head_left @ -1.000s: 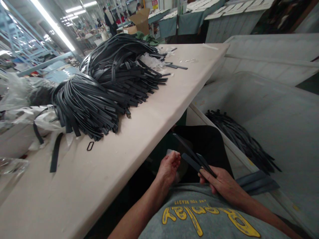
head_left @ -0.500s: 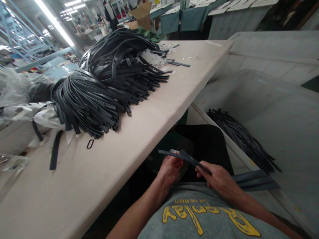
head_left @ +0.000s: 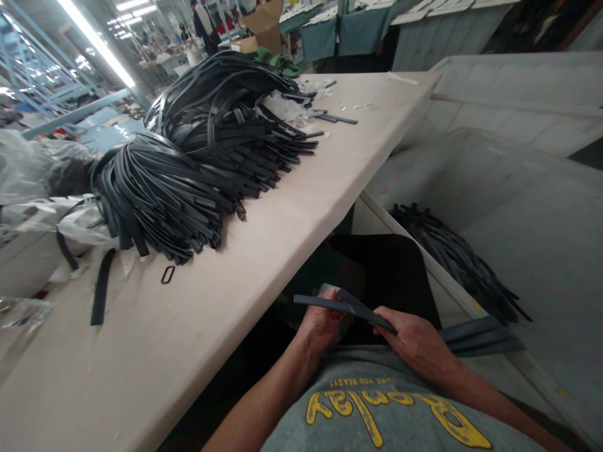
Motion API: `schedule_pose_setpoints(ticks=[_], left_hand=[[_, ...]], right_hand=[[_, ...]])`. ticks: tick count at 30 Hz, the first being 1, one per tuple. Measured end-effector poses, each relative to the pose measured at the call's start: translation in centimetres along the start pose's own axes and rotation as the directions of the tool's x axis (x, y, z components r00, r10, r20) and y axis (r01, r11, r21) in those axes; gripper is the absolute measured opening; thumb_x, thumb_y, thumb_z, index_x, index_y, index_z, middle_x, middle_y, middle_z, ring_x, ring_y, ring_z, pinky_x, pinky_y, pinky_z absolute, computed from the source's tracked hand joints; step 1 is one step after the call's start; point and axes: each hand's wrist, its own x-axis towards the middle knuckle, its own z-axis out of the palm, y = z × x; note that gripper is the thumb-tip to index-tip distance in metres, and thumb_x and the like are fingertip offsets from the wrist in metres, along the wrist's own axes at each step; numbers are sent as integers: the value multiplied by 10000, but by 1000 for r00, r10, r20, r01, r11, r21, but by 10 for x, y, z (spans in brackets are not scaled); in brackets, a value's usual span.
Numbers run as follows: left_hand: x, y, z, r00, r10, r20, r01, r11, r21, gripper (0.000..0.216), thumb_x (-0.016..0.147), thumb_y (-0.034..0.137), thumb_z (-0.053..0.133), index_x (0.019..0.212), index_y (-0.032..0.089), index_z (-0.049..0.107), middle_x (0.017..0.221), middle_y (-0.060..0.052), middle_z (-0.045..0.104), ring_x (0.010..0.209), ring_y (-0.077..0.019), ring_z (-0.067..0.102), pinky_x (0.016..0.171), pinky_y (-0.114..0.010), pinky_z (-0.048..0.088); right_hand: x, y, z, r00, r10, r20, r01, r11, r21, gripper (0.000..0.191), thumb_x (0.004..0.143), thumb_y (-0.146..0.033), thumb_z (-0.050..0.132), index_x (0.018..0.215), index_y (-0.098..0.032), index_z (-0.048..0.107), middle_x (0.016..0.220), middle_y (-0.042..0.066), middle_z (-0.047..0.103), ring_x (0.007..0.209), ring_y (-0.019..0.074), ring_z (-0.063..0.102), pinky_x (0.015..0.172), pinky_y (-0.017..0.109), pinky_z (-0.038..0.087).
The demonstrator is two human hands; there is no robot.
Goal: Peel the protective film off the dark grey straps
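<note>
Both hands are down in my lap, below the table edge. My right hand point(head_left: 417, 342) grips a few dark grey straps point(head_left: 480, 336) whose ends stick out to the right past my wrist. One dark strap point(head_left: 325, 303) lies crosswise between both hands. My left hand point(head_left: 323, 323) pinches its left part, fingers closed on it, with something pale partly hidden under the fingers. A large heap of black straps point(head_left: 198, 157) lies on the cream table point(head_left: 301, 194) to the upper left.
A small black buckle ring point(head_left: 168, 274) and a loose strap point(head_left: 98, 292) lie near the heap. Clear plastic bags point(head_left: 28, 188) sit at the left. A big grey bin point(head_left: 518, 207) on my right holds more black straps point(head_left: 452, 257). A person stands far off.
The strap that pointed up and away has swung flat across my lap. My left hand, first apart from it, has closed on its left part. My right hand stayed put.
</note>
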Motion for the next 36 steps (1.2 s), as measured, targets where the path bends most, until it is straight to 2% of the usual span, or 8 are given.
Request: schedule_pose_setpoints(ticks=[8,14,19,25,27,31,33,36], left_hand=[[0,-2,-2,999,-10,41,9,1000,22,325,595,364,866,707,160,640,690,6,629,637,-103,556,654,-238,420],[2,-2,-3,1000,-5,2,5,999,-50,320,575,315,885,713,155,645,700,6,634,645,-107,575,637,-234,435],[3,-6,-3,999,11,37,-11,1000,-14,346,563,345,888,667,154,619,635,26,591,596,-88,538,612,-224,417],[0,-23,-4,994,-54,95,51,998,40,362,498,272,918,690,124,649,663,-12,630,617,-109,570,647,-241,422],[1,-24,-6,996,-55,75,54,998,12,358,521,289,912,708,128,652,690,-21,650,651,-124,593,671,-249,438],[3,-19,-8,998,-56,-35,52,994,-96,276,610,261,866,732,158,641,696,2,659,663,-113,601,674,-238,450],[-1,-20,-4,995,-102,-22,99,988,-115,226,640,224,836,748,163,646,713,1,667,683,-117,615,689,-241,459],[-8,-27,7,982,-157,105,166,982,-88,183,649,186,809,748,154,658,720,-10,667,695,-126,622,701,-245,458]], right_hand=[[-4,7,1,998,-20,-57,17,999,-46,187,897,-307,446,932,-229,612,820,36,683,764,260,652,654,330,435],[-2,8,6,999,-37,-32,35,996,-77,150,884,-253,462,926,-222,603,829,37,679,782,252,651,678,320,434],[0,3,4,1000,2,16,-1,996,-85,155,855,-234,441,870,-221,595,791,41,669,755,256,648,658,322,415],[16,-4,4,989,82,122,-93,992,89,342,960,-379,369,749,-211,580,693,28,662,532,191,604,557,292,409],[14,-5,-6,982,82,172,-111,979,169,378,975,-448,363,834,-206,616,729,29,681,494,182,603,543,290,432],[-9,-4,-37,984,88,158,-118,975,190,484,956,-548,382,1288,-244,560,724,12,700,513,212,630,524,302,460],[-13,-5,-43,994,74,86,-82,991,105,485,948,-516,393,1335,-265,540,702,13,699,580,238,655,551,316,467],[0,-11,-33,1000,9,19,-9,999,-35,425,930,-399,396,1289,-272,585,826,44,728,768,281,686,642,348,481]])
